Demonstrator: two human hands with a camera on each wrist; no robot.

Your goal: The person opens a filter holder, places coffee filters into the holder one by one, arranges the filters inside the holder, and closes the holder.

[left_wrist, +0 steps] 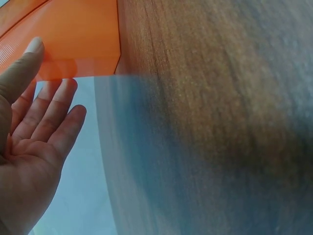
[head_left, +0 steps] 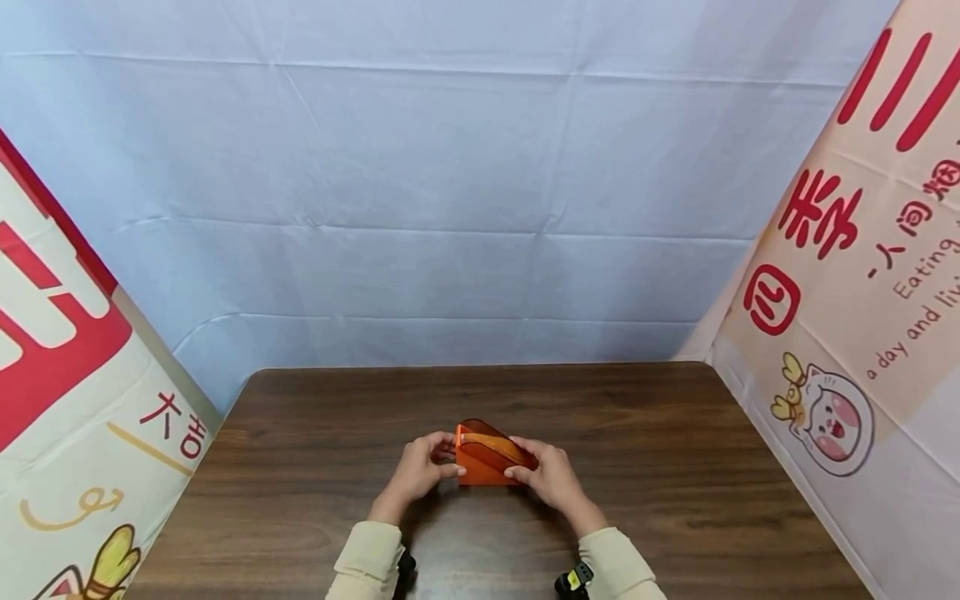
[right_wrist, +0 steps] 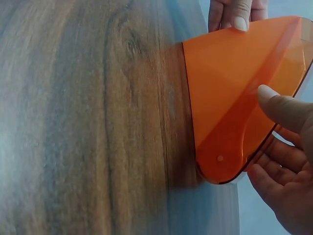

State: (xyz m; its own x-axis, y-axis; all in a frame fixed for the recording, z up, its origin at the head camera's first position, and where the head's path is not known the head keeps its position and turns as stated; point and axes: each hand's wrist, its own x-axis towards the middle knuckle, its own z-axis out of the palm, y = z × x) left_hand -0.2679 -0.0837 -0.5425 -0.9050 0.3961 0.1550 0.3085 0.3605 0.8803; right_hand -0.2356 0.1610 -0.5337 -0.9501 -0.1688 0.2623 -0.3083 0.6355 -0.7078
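An orange plastic box (head_left: 476, 474) with a see-through orange lid (head_left: 472, 426) stands on the table between the two hands. It looks wedge-shaped, and in the right wrist view the lid rises at a slant from a round pivot (right_wrist: 220, 158) at one lower corner. My left hand (head_left: 420, 468) holds the box's left end, thumb on the near face and fingers behind the side. At the right end my right hand (head_left: 551, 475) grips lid and box, its thumb in front and its fingers round the back. What the box contains, if anything, cannot be made out.
The dark wood-grain table (head_left: 322, 417) has rounded far corners. Behind it hangs a pale creased cloth (head_left: 420, 208). Printed banners flank the table, one on the left (head_left: 90, 433) and one on the right (head_left: 847, 333).
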